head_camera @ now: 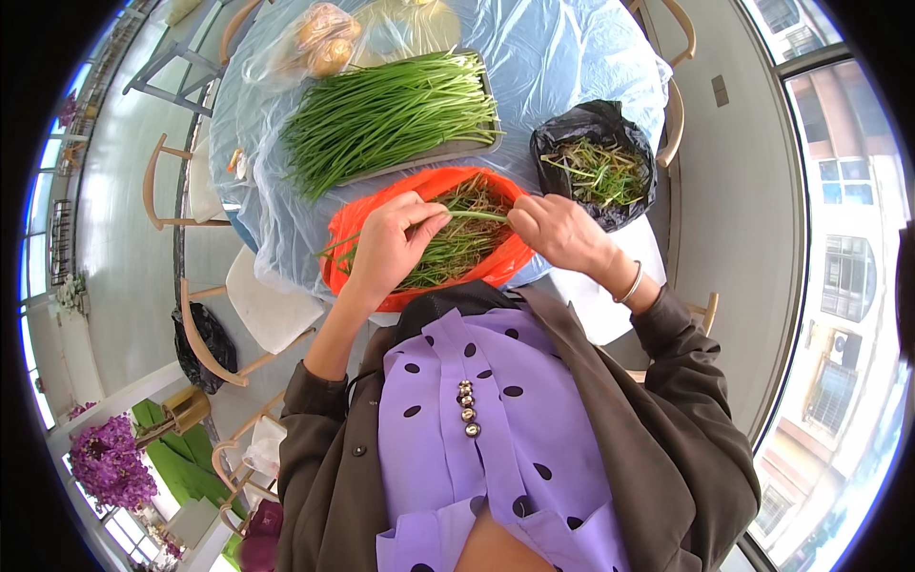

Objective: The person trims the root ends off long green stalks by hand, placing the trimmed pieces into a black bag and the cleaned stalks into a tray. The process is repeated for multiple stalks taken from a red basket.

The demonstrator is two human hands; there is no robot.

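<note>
Between my two hands a green chive stalk [477, 214] is stretched roughly level. My left hand [404, 239] pinches one end between thumb and fingers, and my right hand [554, 230] grips the other end with curled fingers. Below them lies an opened red plastic bag [422, 187] at the table's near edge, holding loose chives [457, 261] with brownish, withered bits. Just beyond the bag, a metal tray [429, 159] bears a thick pile of long green chives [386, 118], pale ends to the right. A black plastic bag [593, 118] with yellowed trimmings [604, 171] stands beyond my right hand.
Thin clear plastic film covers the round blue table [550, 57]. A clear bag with round, brownish items [329, 43] lies at the far left, near a small crumpled scrap [237, 166]. Chairs [268, 300] surround the table. Another black bag [206, 347] is on the floor at left.
</note>
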